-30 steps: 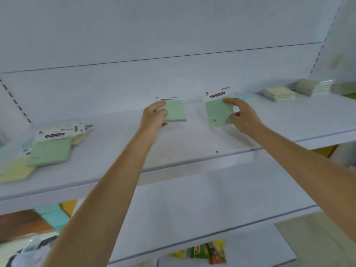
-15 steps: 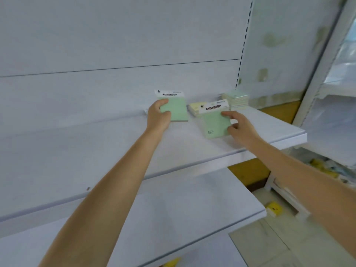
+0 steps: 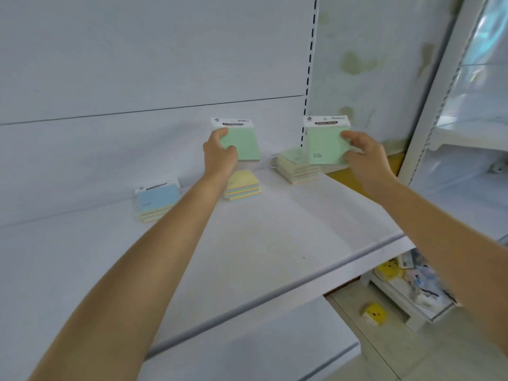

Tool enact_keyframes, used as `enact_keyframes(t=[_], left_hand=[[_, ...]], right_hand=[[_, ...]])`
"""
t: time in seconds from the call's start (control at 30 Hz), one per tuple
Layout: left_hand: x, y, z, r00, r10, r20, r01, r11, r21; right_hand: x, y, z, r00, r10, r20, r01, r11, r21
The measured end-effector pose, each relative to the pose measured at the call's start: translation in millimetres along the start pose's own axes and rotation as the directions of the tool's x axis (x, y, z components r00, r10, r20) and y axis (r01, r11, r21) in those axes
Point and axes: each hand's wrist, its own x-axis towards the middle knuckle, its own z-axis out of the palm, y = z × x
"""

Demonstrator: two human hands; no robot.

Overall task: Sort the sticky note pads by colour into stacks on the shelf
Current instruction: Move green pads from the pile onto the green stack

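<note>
Each hand holds a green sticky note pad with a white header, raised above the white shelf (image 3: 275,232). My left hand (image 3: 220,152) grips one green pad (image 3: 243,144) above a yellow-topped stack (image 3: 243,185). My right hand (image 3: 362,155) grips the other green pad (image 3: 325,145) just above and in front of a green-topped stack (image 3: 294,167) at the shelf's right end. A blue-topped stack (image 3: 156,200) lies further left near the back panel.
The shelf's right end stops by a white upright (image 3: 428,105). A lower shelf (image 3: 247,347) juts out beneath. On the floor to the right lie a yellow box (image 3: 373,313) and a low rack with packets (image 3: 412,284).
The view has swung right along the shelf. Both hands have carried their green pads rightward and upward, and the right pad now hangs over the green-topped stack.
</note>
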Motion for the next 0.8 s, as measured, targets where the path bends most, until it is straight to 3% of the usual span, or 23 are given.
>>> enact_keyframes(t=[0.13, 0.5, 0.7, 0.8], left_hand=[[13, 0, 25, 1.0, -0.008, -0.015, 0.007, 1.0, -0.005], [22, -9, 50, 0.98, -0.011, -0.199, 0.017, 0.999, 0.028], [9, -7, 64, 0.958, -0.029, -0.285, 0.042, 0.998, 0.042], [5, -2, 67, 0.952, -0.033, -0.304, 0.051, 0.997, 0.051]], right_hand=[[42, 4, 5, 0.999, 0.017, 0.039, -0.015, 0.998, -0.057], [112, 17, 42, 0.923, 0.032, 0.385, 0.076, 0.962, -0.261], [106, 39, 51, 0.91, 0.026, 0.414, 0.124, 0.935, -0.332], [102, 43, 47, 0.922, -0.083, 0.379, 0.218, 0.919, -0.33]])
